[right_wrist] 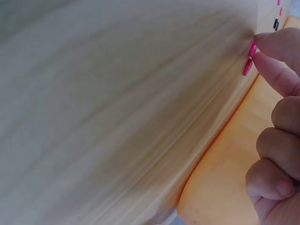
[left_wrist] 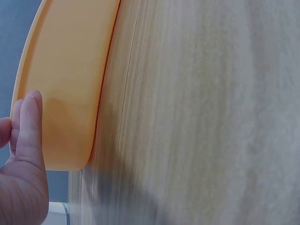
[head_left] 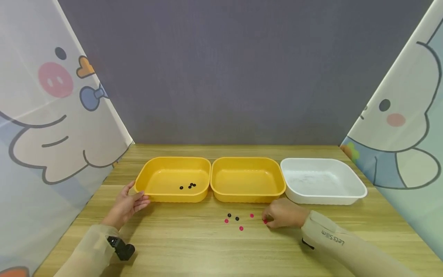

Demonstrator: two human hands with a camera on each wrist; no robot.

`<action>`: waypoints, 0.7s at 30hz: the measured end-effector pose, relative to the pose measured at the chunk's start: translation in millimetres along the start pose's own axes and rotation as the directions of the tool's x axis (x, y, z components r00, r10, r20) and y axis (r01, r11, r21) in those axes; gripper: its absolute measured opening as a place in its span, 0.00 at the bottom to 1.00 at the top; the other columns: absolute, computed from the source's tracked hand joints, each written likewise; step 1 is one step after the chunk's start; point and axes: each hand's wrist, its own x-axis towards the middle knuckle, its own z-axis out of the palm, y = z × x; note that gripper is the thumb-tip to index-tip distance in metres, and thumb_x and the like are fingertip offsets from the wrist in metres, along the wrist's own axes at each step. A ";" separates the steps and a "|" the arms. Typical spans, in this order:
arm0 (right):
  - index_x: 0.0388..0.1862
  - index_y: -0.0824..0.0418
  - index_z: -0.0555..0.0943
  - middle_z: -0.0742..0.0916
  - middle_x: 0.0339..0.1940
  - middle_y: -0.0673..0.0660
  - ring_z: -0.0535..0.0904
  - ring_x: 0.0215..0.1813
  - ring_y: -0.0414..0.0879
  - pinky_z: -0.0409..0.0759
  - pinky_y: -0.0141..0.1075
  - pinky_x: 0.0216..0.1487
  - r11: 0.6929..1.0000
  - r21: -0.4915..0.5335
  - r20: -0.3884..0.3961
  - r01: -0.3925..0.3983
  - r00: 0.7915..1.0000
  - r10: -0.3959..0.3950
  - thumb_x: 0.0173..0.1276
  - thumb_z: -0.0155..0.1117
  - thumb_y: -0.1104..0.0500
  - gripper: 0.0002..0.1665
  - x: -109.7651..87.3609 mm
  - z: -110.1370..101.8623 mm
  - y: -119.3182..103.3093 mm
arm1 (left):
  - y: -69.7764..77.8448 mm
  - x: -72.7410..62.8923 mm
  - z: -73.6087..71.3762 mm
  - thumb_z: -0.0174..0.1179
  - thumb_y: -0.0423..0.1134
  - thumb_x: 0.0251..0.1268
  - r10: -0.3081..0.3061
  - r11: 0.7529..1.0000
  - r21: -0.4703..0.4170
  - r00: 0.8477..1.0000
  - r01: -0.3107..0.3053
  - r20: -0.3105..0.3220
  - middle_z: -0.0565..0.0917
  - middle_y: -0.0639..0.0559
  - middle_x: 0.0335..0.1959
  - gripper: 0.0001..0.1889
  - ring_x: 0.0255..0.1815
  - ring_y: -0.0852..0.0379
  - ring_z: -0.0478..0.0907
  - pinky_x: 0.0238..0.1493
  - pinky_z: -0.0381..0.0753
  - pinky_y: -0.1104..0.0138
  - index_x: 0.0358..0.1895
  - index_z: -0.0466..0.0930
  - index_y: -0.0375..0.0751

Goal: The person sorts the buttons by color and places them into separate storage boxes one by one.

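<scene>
My right hand (head_left: pixel 285 213) pinches a small pink button (right_wrist: pixel 252 48) between thumb and index finger, down at the tabletop; its other fingers are curled. A second pink button (right_wrist: pixel 247 67) lies beside the fingertips. To the left on the table are three more pink buttons, one nearest this hand (head_left: pixel 252 215), and two black buttons, one of them nearer (head_left: pixel 237 219). My left hand (head_left: pixel 126 204) touches the near left corner of the left yellow tray (head_left: pixel 173 198), its fingers fairly straight along the outer wall (left_wrist: pixel 70 117). Several black buttons (head_left: pixel 190 187) lie in that tray.
A second yellow tray (head_left: pixel 247 197) stands right beside the first, in the middle. To its right sits a white tray (head_left: pixel 325 200). A grey panel (head_left: pixel 235 77) rises behind the wooden table (head_left: pixel 194 246), with cartoon-printed panels at both sides.
</scene>
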 end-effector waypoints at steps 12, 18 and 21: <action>0.23 0.50 0.81 0.75 0.18 0.37 0.66 0.21 0.31 0.68 0.25 0.21 1.000 -0.012 0.015 -0.012 1.000 0.012 0.54 0.69 0.58 0.04 2.8 -1.2 -1.0 | -0.3 0.5 0.2 0.40 0.28 0.75 -0.011 1.000 -0.009 1.000 0.011 0.000 0.83 0.51 0.24 0.40 0.25 0.58 0.84 0.35 0.86 0.68 0.75 0.20 0.49; 0.22 0.50 0.81 0.73 0.17 0.37 0.66 0.20 0.31 0.68 0.24 0.21 0.999 -0.041 0.003 -0.004 1.000 0.004 0.52 0.70 0.57 0.05 3.1 0.8 0.9 | 0.7 0.4 1.3 0.40 0.28 0.75 -0.004 1.000 -0.010 1.000 0.004 0.000 0.83 0.51 0.24 0.40 0.25 0.58 0.84 0.35 0.86 0.68 0.75 0.20 0.49; 0.20 0.49 0.80 0.73 0.16 0.37 0.65 0.19 0.30 0.67 0.24 0.20 0.998 -0.065 -0.015 0.010 1.000 -0.011 0.52 0.70 0.57 0.07 3.5 3.0 2.4 | 1.0 0.1 1.7 0.40 0.28 0.75 -0.003 1.000 -0.007 1.000 0.003 -0.005 0.83 0.51 0.23 0.40 0.25 0.58 0.84 0.35 0.86 0.68 0.75 0.20 0.48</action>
